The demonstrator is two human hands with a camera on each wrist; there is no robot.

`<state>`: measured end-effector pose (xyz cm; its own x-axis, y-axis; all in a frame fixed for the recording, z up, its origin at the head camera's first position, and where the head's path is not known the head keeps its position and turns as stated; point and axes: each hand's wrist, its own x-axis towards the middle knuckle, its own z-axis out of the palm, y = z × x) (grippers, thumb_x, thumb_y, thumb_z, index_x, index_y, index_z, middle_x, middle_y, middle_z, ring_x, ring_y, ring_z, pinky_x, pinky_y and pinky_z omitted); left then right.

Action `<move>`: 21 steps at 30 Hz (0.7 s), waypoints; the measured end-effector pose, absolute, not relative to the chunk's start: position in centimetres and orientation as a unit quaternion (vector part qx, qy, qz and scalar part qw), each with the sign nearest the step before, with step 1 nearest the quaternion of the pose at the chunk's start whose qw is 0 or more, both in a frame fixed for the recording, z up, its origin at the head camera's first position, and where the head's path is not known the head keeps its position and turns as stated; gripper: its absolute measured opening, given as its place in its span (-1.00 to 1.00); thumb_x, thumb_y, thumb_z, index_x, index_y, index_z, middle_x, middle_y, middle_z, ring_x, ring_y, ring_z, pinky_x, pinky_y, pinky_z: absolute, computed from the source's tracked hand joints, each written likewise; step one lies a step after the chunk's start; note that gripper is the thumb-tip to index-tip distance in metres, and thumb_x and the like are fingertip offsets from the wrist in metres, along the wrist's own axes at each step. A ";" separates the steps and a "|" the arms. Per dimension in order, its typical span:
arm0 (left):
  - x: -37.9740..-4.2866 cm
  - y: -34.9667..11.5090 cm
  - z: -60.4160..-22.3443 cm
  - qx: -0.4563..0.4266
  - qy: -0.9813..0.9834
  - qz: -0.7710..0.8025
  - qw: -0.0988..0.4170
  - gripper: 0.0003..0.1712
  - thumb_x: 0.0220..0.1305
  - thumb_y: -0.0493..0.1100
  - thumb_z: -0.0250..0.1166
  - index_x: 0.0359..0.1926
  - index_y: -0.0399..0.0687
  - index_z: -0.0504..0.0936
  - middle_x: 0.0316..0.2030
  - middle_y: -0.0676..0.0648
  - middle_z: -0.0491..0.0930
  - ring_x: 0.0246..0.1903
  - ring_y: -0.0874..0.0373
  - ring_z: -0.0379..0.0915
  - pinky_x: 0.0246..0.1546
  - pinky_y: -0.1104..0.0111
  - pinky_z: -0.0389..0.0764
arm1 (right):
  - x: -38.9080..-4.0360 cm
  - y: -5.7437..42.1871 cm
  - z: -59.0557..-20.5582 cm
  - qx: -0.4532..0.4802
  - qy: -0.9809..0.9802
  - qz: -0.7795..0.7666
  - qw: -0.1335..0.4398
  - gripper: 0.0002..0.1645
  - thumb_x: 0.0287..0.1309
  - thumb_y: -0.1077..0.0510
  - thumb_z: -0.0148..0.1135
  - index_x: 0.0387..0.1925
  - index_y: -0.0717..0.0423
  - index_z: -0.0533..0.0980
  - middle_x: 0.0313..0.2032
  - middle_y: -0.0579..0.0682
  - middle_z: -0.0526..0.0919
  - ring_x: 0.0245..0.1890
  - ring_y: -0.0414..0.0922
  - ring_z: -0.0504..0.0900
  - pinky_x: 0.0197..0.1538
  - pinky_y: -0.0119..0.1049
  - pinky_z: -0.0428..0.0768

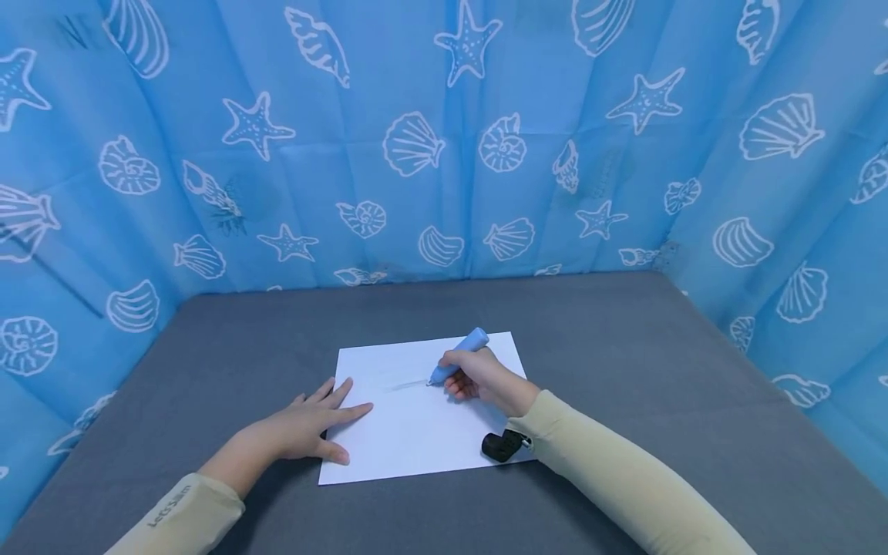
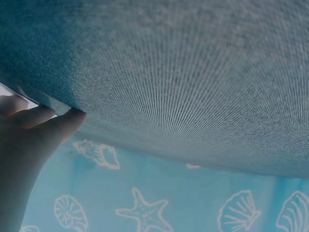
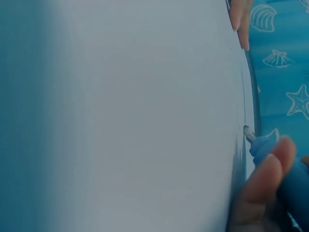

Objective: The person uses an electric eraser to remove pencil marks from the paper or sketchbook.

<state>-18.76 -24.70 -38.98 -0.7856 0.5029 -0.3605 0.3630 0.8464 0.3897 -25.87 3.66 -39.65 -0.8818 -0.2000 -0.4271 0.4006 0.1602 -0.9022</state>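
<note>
A white sheet of paper (image 1: 409,439) lies on the grey cloth-covered table. My left hand (image 1: 312,422) rests on its left edge with fingers spread. Over the sheet's right half, my right hand (image 1: 483,375) grips a thick blue pen (image 1: 469,344), its body leaning up to the right. In the right wrist view the pen (image 3: 264,146) shows a narrow metallic tip at the paper's surface. A faint grey line (image 1: 405,385) runs left from that tip. The left wrist view catches fingers (image 2: 67,123) at the sheet's edge.
Grey cloth (image 1: 610,347) covers the table around the paper. Blue curtains (image 1: 444,185) with white shells and starfish hang at the back and sides. A black wrist device (image 1: 502,445) sits under my right cuff, close over the sheet's lower right part.
</note>
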 end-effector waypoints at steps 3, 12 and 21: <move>-18.8 -24.7 -39.1 0.232 0.933 0.150 0.232 -0.05 0.07 0.27 0.34 0.46 0.16 0.25 0.51 -0.26 -0.16 0.45 -0.33 -0.38 0.24 -0.37 -0.17 | -25.8 3.7 -39.6 0.061 0.721 -0.648 0.240 -0.76 0.22 0.17 0.15 -0.34 0.33 0.55 -0.65 0.01 0.54 -0.71 -0.22 0.47 -0.55 -0.42 0.54; -18.7 -24.6 -39.1 0.232 0.932 0.153 0.231 -0.05 0.08 0.27 0.34 0.46 0.15 0.25 0.50 -0.26 -0.15 0.45 -0.33 -0.37 0.25 -0.36 -0.18 | -26.1 4.0 -39.6 0.078 0.682 -0.685 0.243 -0.80 0.20 0.21 0.14 -0.33 0.34 0.51 -0.59 0.07 0.55 -0.66 -0.18 0.49 -0.51 -0.40 0.57; -18.7 -24.5 -39.0 0.233 0.932 0.153 0.233 -0.06 0.08 0.27 0.33 0.46 0.14 0.25 0.50 -0.27 -0.16 0.45 -0.33 -0.38 0.24 -0.36 -0.17 | -26.1 3.7 -39.8 0.084 0.698 -0.678 0.213 -0.84 0.13 0.25 0.12 -0.45 0.30 0.51 -0.67 0.02 0.49 -0.71 -0.22 0.42 -0.56 -0.43 0.49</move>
<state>-18.72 -24.53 -39.05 -0.7829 0.5050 -0.3635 0.3625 0.8450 0.3931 -26.12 3.69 -39.82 -0.8954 -0.1718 -0.4107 0.4055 0.0659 -0.9117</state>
